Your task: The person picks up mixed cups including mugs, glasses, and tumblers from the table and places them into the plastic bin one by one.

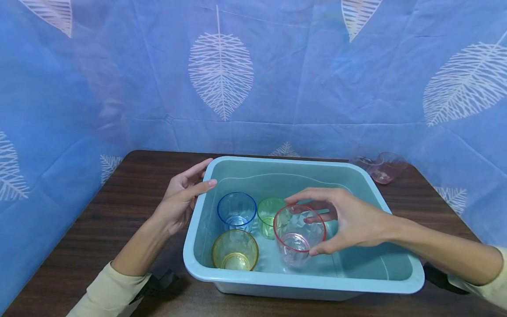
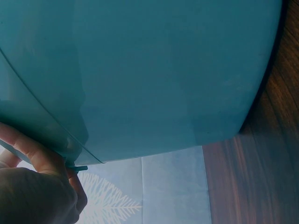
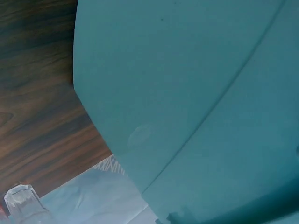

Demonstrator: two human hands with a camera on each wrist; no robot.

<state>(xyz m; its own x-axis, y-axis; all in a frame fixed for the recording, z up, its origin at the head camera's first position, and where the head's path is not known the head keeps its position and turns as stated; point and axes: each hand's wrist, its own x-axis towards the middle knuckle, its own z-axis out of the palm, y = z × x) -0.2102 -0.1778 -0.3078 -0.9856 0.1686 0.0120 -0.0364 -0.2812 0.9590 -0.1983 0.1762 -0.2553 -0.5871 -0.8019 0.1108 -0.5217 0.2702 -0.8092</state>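
A light blue plastic basin (image 1: pixel 301 278) stands on the table. My left hand (image 1: pixel 180 200) grips its left rim, thumb on top and fingers beneath; the left wrist view shows that hand (image 2: pixel 39 186) at the basin's corner. Inside the basin, my right hand (image 1: pixel 350 215) holds a clear cup with a red rim (image 1: pixel 293 257), thumb at the near rim and fingers at the far side. Left of it in the basin are a green cup (image 1: pixel 266 220), a blue cup (image 1: pixel 236 211) and a yellow cup (image 1: pixel 235 253). The right wrist view shows mostly basin wall (image 3: pixel 168 93), with the right hand out of sight.
Behind the basin's back right corner, a pinkish cup (image 1: pixel 387 171) lies tipped on the dark wooden table (image 1: pixel 119 207), beside a clear cup (image 1: pixel 362 162). A blue cloth with white leaf prints (image 1: pixel 261 88) hangs round the table's back and sides.
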